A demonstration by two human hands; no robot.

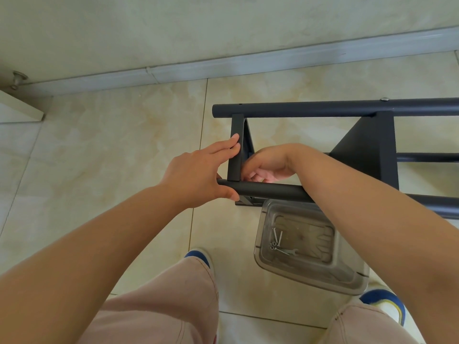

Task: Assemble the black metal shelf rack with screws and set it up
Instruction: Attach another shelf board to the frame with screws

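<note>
Pale marbled floor tiles [124, 125] run up to a grey skirting board along the wall at 12 o'clock.

Head view: the black metal shelf rack [362, 150] lies on its side on the floor, taking up the 2 to 3 o'clock part of the frame, its tubes running left to right. The left hand [198, 175] is spread, with straight fingers pressed against the outer face of the end bracket [236, 150] and the thumb bearing on the near tube [270, 191]; it steadies rather than grasps. The right hand [267, 167] reaches down inside the frame just beside that bracket, fingers curled. Whether it pinches a screw cannot be told, as the fingertips are hidden behind the bracket and tube. A clear plastic tray [352, 279] sits on the floor at 5 o'clock, partly under the near tube, holding screws [277, 238] and a small wrench [288, 252].

Judgement: the step in hand appears to be fixing the end bracket to the near tube. The next move likely calls for seating a screw from inside while the left hand keeps the holes aligned, then tightening with the wrench.
</note>
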